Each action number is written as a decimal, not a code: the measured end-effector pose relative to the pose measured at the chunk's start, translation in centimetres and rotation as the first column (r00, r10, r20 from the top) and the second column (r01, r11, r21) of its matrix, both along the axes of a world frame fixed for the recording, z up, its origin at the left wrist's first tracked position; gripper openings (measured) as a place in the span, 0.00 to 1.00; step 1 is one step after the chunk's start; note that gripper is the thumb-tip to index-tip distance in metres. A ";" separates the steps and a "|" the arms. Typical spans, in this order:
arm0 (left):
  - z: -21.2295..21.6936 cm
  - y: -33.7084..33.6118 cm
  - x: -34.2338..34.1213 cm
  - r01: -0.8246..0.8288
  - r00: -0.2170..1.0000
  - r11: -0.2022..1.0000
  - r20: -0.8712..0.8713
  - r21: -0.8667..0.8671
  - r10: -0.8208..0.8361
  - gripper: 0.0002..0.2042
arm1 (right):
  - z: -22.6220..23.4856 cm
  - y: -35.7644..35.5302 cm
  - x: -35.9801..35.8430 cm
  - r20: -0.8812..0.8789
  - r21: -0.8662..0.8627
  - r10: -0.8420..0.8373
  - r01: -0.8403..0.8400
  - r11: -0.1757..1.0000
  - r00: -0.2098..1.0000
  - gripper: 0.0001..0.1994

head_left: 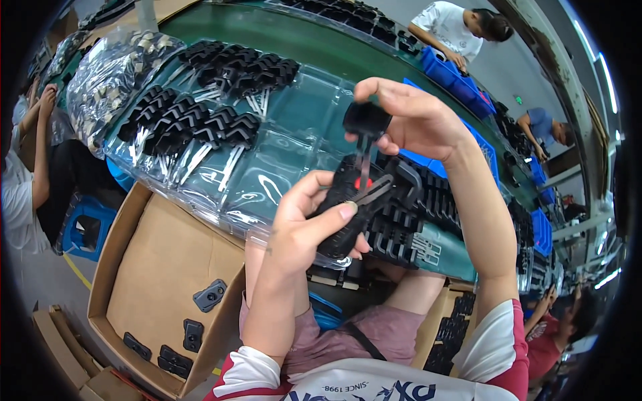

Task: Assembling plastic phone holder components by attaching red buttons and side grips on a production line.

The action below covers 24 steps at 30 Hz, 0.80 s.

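**Key shells on a green assembly line**

We look down on a long green desk (267, 33) that runs from the upper left of the frame toward the right edge, with other people seated along it at the upper right and far left. Blue bins (461, 83) stand on it at the upper right. Across the middle of the frame lies a clear plastic tray (294, 113), its left pockets filled with black-headed key blades (200, 123), its right pockets bare. In the upper left a clear bag of small parts (110, 73) rests just beside the tray.

In the centre, our left hand (304, 227) is closed around a black key fob shell (344, 214), thumb pressed along its side; a red button and a metal blade show on the shell's face. Just above it, our right hand (414, 120) pinches a black key head (366, 120) between thumb and fingers, its thin shank pointing down to the shell. Whether shank and shell touch we cannot tell.

Behind the hands, stacked black shells (414, 214) fill another tray right of centre.

At the lower left an open cardboard box (167, 267) holds a few loose black fob halves (210, 295) on its floor. A second box with black parts (455, 327) sits at the lower right, beside our knee.
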State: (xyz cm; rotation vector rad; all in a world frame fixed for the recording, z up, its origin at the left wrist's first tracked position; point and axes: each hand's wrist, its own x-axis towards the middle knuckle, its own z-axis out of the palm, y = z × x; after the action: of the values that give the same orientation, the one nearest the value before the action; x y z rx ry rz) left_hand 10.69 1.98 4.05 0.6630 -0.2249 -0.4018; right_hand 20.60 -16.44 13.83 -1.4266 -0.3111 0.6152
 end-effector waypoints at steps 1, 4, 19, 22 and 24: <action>-0.1 -0.2 0.1 -0.002 1.000 1.000 0.013 -0.003 0.002 0.15 | -0.2 -0.3 -0.3 -0.015 -0.006 0.042 -0.042 0.999 0.999 0.16; -0.1 -0.5 -0.3 -0.008 0.999 1.000 0.031 0.009 0.008 0.15 | 0.2 -0.1 -0.9 0.042 -0.116 0.093 -0.087 0.989 0.995 0.15; 0.0 -0.9 -0.5 -0.057 0.998 0.997 0.029 0.045 0.056 0.13 | 1.0 0.5 -2.0 0.199 -0.316 0.128 -0.060 0.947 0.972 0.14; 0.4 -1.0 -0.6 -0.071 0.997 0.984 0.026 0.165 0.068 0.12 | 0.9 0.3 -2.0 0.198 -0.314 0.130 -0.063 0.947 0.972 0.15; 0.5 -1.2 -0.7 -0.081 0.997 0.981 0.016 0.179 0.080 0.11 | 0.8 0.2 -2.1 0.198 -0.311 0.129 -0.063 0.948 0.972 0.15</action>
State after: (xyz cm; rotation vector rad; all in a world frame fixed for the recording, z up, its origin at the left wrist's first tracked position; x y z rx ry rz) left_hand 9.96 0.77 4.53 0.8482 -0.1706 -0.3438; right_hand 18.51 -16.23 14.64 -1.7891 -0.4767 0.6060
